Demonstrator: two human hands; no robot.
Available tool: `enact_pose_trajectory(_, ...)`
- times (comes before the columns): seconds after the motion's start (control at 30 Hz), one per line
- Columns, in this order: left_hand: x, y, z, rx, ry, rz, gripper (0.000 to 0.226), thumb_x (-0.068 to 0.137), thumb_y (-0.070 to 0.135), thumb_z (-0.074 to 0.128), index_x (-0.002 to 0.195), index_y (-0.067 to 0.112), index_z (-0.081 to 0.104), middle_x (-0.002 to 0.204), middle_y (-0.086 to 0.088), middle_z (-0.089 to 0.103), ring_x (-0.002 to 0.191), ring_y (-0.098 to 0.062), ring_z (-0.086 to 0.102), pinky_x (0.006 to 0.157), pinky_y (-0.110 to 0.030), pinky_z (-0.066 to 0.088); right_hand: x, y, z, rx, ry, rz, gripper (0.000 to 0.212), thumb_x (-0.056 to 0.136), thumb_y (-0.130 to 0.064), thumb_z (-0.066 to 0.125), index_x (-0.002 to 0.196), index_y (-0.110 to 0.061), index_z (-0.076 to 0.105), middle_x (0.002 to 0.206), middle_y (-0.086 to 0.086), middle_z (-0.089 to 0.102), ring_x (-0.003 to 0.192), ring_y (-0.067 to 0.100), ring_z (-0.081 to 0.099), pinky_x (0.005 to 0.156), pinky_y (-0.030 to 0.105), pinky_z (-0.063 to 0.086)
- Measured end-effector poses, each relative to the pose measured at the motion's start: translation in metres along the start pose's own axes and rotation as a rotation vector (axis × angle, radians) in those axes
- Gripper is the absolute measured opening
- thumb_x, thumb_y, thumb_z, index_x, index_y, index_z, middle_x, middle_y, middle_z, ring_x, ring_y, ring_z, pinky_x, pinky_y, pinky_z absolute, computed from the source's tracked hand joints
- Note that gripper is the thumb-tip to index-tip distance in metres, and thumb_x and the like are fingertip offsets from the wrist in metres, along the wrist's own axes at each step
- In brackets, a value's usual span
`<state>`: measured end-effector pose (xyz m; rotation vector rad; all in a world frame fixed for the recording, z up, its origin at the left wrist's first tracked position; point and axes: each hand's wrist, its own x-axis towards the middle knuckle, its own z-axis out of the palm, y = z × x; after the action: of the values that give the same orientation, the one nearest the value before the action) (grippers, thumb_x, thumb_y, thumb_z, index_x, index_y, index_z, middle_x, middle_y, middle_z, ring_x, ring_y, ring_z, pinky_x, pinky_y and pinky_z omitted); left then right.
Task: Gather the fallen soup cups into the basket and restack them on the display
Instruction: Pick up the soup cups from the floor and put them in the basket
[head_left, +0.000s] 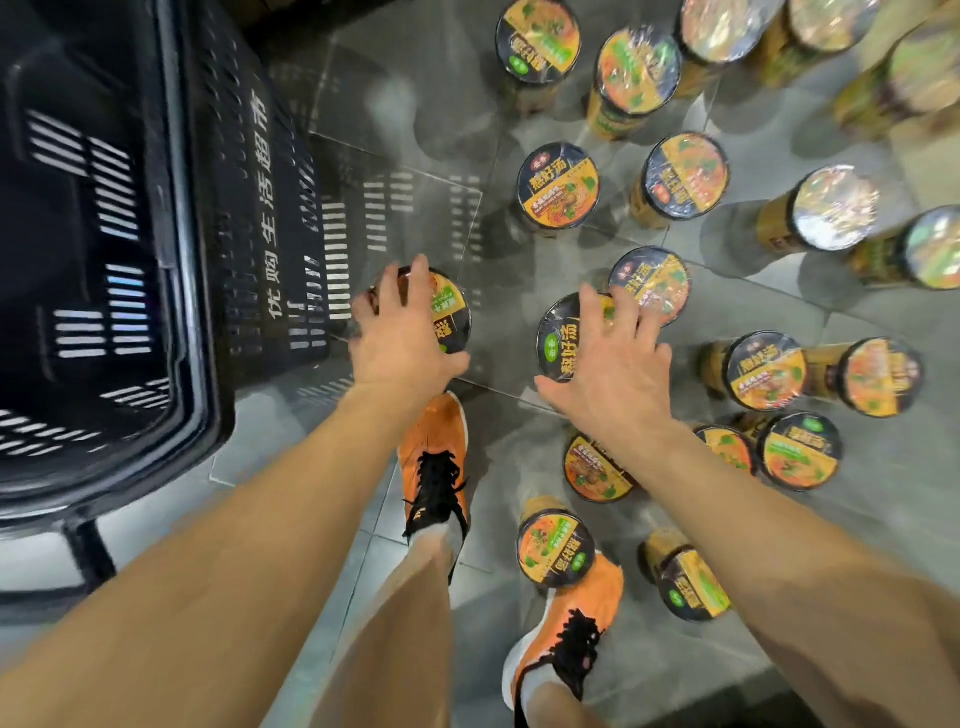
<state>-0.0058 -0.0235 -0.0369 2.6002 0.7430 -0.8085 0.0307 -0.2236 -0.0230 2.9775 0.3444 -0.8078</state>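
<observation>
Several soup cups with black and yellow lids stand scattered on the grey tiled floor. My left hand (400, 343) reaches down over one soup cup (451, 312) right beside the black basket (260, 208), with fingers curled over its far rim and the thumb at its near edge. My right hand (618, 379) lies spread over a second soup cup (557, 340), fingers fairly straight, their tips near a third cup (655, 283) behind it. The basket interior looks dark, and I see no cup in it.
More cups stand ahead (558, 184), to the right (763, 371) and near my feet (555, 548). My orange shoes (436, 457) are planted between the cups. The basket fills the left side, and its handle bar runs along the rim (179, 270).
</observation>
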Motion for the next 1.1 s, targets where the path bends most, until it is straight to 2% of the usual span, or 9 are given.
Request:
enact_pose_trajectory(0.27,-0.123,0.033,-0.12,0.012,0.078,0.084,0.118,0.07,0.054,0.083,0.16,0.033,0.01,0.162,0.003,0.012,0.14,-0.036,0.022,0.099,-0.054,0.046,-0.077,0.0,-0.143,0.035,0.091,-0.051,0.117,0.069,-0.07,0.075,0.159,-0.023,0.018,0.159,0.013,0.026,0.137,0.042,0.032,0.105,0.056,0.04)
enact_pose_trajectory(0.43,-0.196,0.032,-0.181,0.011,0.144,0.046,0.116,0.07,0.056,0.081,0.158,0.035,0.01,0.161,0.004,0.013,0.139,-0.035,0.022,0.101,-0.054,0.045,-0.132,-0.006,-0.211,0.048,0.135,-0.123,0.115,0.07,-0.069,0.076,0.159,-0.024,0.019,0.16,0.012,0.026,0.137,0.042,0.032,0.103,0.056,0.04)
enact_pose_trajectory(0.6,-0.244,0.013,-0.22,-0.039,0.204,0.03,0.118,0.068,0.06,0.08,0.159,0.034,0.011,0.161,0.005,0.012,0.139,-0.036,0.022,0.101,-0.056,0.045,-0.176,-0.023,-0.246,-0.001,0.219,-0.173,0.116,0.063,-0.069,0.078,0.157,-0.022,0.028,0.154,0.013,0.034,0.129,0.042,0.039,0.096,0.056,0.043)
enact_pose_trajectory(0.9,-0.242,-0.075,-0.269,-0.055,0.294,0.034,0.118,0.069,0.057,0.082,0.16,0.033,0.012,0.16,0.004,0.015,0.138,-0.035,0.024,0.098,-0.056,0.046,-0.19,-0.124,-0.265,-0.043,0.214,-0.255,0.117,0.068,-0.071,0.074,0.16,-0.023,0.021,0.158,0.011,0.029,0.136,0.04,0.032,0.101,0.054,0.041)
enact_pose_trajectory(1.1,-0.215,-0.151,-0.299,-0.065,0.271,-0.01,0.12,0.068,0.057,0.083,0.161,0.031,0.011,0.163,0.001,0.014,0.14,-0.037,0.023,0.099,-0.058,0.046,-0.179,-0.21,-0.275,-0.013,0.211,-0.26,0.115,0.068,-0.07,0.076,0.159,-0.024,0.022,0.156,0.011,0.029,0.133,0.039,0.031,0.1,0.054,0.041)
